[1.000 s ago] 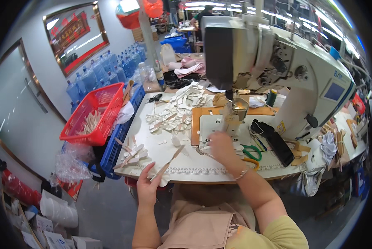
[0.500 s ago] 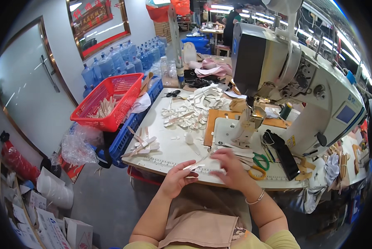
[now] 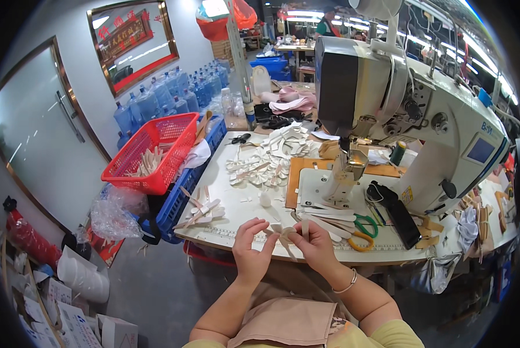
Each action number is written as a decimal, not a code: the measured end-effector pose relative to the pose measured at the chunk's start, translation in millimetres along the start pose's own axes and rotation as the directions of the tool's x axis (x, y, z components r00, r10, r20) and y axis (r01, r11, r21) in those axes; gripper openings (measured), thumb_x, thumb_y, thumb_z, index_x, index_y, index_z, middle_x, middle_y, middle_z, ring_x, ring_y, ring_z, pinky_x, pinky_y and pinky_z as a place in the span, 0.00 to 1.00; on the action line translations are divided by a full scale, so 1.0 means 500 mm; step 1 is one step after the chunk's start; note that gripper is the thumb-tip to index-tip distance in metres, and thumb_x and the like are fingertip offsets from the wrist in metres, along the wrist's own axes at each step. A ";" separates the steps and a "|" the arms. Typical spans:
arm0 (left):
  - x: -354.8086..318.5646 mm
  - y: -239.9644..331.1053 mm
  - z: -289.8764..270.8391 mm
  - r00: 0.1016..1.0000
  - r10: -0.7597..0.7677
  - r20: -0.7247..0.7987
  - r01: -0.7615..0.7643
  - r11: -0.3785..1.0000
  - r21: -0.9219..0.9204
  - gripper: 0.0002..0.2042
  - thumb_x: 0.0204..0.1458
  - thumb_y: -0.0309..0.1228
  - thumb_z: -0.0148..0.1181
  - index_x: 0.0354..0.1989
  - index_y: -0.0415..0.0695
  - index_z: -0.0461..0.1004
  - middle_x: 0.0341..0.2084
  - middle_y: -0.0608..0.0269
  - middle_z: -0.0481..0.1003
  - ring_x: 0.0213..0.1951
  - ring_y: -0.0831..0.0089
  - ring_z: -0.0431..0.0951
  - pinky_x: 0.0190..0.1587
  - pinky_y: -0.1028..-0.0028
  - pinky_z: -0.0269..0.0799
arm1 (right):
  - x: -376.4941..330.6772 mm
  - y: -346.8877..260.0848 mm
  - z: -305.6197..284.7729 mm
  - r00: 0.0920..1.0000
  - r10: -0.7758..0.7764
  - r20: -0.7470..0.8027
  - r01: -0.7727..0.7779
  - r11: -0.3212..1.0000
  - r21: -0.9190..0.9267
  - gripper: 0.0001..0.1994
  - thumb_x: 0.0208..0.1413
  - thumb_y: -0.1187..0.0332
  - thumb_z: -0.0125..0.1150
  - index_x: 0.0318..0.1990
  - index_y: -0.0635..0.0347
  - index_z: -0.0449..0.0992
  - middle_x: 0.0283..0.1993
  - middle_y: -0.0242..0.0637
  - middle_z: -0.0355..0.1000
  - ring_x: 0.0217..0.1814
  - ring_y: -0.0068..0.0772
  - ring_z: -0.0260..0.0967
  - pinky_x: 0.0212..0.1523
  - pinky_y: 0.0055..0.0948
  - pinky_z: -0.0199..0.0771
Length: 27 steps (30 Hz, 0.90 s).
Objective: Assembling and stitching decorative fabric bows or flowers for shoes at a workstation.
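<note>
- The right hand [image 3: 317, 246] pinches a pale, narrow strip [image 3: 287, 233] between thumb and fingers, with one end standing up beside the fingertips
- The left hand [image 3: 252, 248] meets the same strip from the other side, its upper fingers raised and fanned; whether thumb and finger really press on it, I cannot tell
- The strip is bent or looped between the two hands, just above the front edge of the table [image 3: 242, 206], with part of it hanging down
- A second ago the right hand was up by the presser foot [image 3: 340, 191] while the left held a strip alone; now both hands are together at the table's edge, so the work seems to have passed from the machine to handling with the fingers
- Just beyond the right hand lie a row of white strips [image 3: 329, 216] and scissors [image 3: 366, 236] with one green and one orange handle, both untouched
- Beyond the left hand, a loose fan of strips [image 3: 205, 213] rests near the table's left edge
- Farther back sit a heap of white pieces [image 3: 266, 162] and, to its right, the sewing machine [image 3: 382, 81] on its pale plate
- Off to the left, a red basket [image 3: 176, 153] with more slim pieces sits on a blue crate [image 3: 176, 211]
</note>
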<state>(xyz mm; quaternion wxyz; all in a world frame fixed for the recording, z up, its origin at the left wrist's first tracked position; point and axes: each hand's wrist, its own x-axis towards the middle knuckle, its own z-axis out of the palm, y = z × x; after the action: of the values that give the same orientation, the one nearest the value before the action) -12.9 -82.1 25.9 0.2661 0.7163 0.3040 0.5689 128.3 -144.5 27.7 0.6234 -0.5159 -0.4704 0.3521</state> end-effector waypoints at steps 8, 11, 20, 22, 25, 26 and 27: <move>-0.011 -0.033 0.001 0.935 -0.232 0.269 0.348 0.746 -0.568 0.09 0.45 0.14 0.56 0.34 0.37 0.73 0.37 0.59 0.72 0.39 0.76 0.72 0.42 0.80 0.71 | 0.001 -0.012 -0.035 0.960 0.107 0.258 -0.161 0.967 0.198 0.04 0.51 0.73 0.58 0.34 0.63 0.73 0.29 0.30 0.69 0.30 0.14 0.61 0.31 0.16 0.63; -0.015 -0.038 0.003 0.906 -0.199 0.373 0.388 0.743 -0.545 0.09 0.45 0.13 0.56 0.34 0.36 0.74 0.38 0.58 0.72 0.39 0.76 0.73 0.42 0.81 0.71 | 0.016 -0.033 -0.040 0.956 -0.031 0.291 0.059 0.995 -0.086 0.05 0.50 0.75 0.59 0.35 0.63 0.75 0.29 0.30 0.69 0.30 0.17 0.64 0.31 0.17 0.65; -0.052 -0.051 0.028 0.936 -0.239 0.257 0.344 0.771 -0.536 0.07 0.44 0.13 0.57 0.32 0.35 0.74 0.40 0.54 0.71 0.45 0.68 0.72 0.46 0.75 0.71 | 0.026 -0.042 -0.053 0.933 -0.124 0.339 0.240 0.914 -0.326 0.05 0.43 0.74 0.62 0.31 0.61 0.77 0.23 0.35 0.71 0.25 0.25 0.66 0.27 0.23 0.67; -0.062 -0.064 0.031 0.971 -0.173 0.167 0.237 0.812 -0.533 0.08 0.42 0.12 0.58 0.31 0.35 0.74 0.41 0.53 0.71 0.42 0.71 0.73 0.41 0.79 0.73 | 0.022 -0.039 -0.044 0.928 -0.129 0.349 0.262 0.891 -0.370 0.06 0.42 0.73 0.62 0.30 0.60 0.76 0.24 0.38 0.71 0.26 0.32 0.69 0.28 0.27 0.68; -0.065 -0.049 0.041 0.973 -0.162 0.165 0.223 0.849 -0.480 0.07 0.42 0.12 0.58 0.29 0.34 0.73 0.42 0.52 0.70 0.43 0.71 0.73 0.41 0.79 0.73 | 0.011 -0.010 -0.033 0.864 -0.426 0.267 0.499 0.663 -0.558 0.07 0.35 0.75 0.61 0.26 0.59 0.72 0.24 0.38 0.69 0.27 0.38 0.68 0.29 0.31 0.69; -0.067 -0.052 0.041 0.972 -0.143 0.185 0.216 0.853 -0.476 0.07 0.43 0.14 0.58 0.30 0.35 0.71 0.45 0.52 0.69 0.45 0.69 0.72 0.43 0.78 0.72 | 0.006 -0.003 -0.028 0.862 -0.427 0.274 0.504 0.663 -0.554 0.07 0.35 0.75 0.61 0.26 0.59 0.72 0.24 0.38 0.69 0.27 0.38 0.68 0.29 0.31 0.69; -0.069 -0.053 0.040 0.973 -0.145 0.178 0.214 0.854 -0.474 0.07 0.43 0.14 0.58 0.30 0.35 0.71 0.45 0.52 0.69 0.45 0.69 0.72 0.43 0.78 0.72 | 0.001 0.004 -0.022 0.866 -0.448 0.223 0.491 0.672 -0.554 0.06 0.36 0.75 0.61 0.26 0.59 0.72 0.24 0.38 0.69 0.28 0.38 0.68 0.29 0.31 0.69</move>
<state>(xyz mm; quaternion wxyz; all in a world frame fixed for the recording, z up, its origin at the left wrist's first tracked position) -2.6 -90.6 -20.1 0.5108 0.6310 0.1966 0.5497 139.2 -147.1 25.8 0.4828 -0.5336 -0.6937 0.0320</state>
